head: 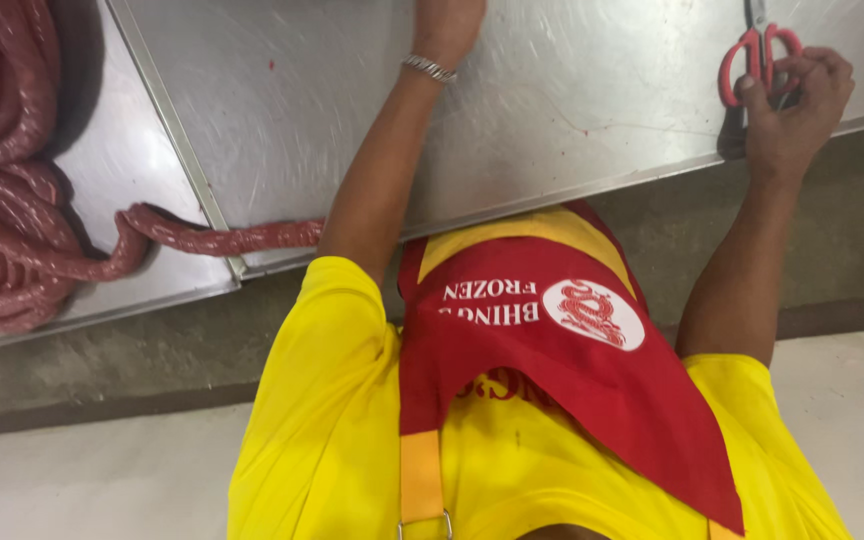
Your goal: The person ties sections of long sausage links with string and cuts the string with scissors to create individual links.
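I saw the left arm stretched forward, its wrist bare but for a bracelet, the left hand (447, 22) cropped at the frame's edge. The right hand (794, 108) curled around red-handled metal scissors (758, 55).

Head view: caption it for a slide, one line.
Right hand grips red-handled metal scissors on a scratched steel table; braceleted left hand reaches forward beside a coiled reddish sausage rope.

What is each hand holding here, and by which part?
Right hand grips the red-handled scissors by the handle loops. Left hand is cut off at the frame's top; its hold cannot be told.
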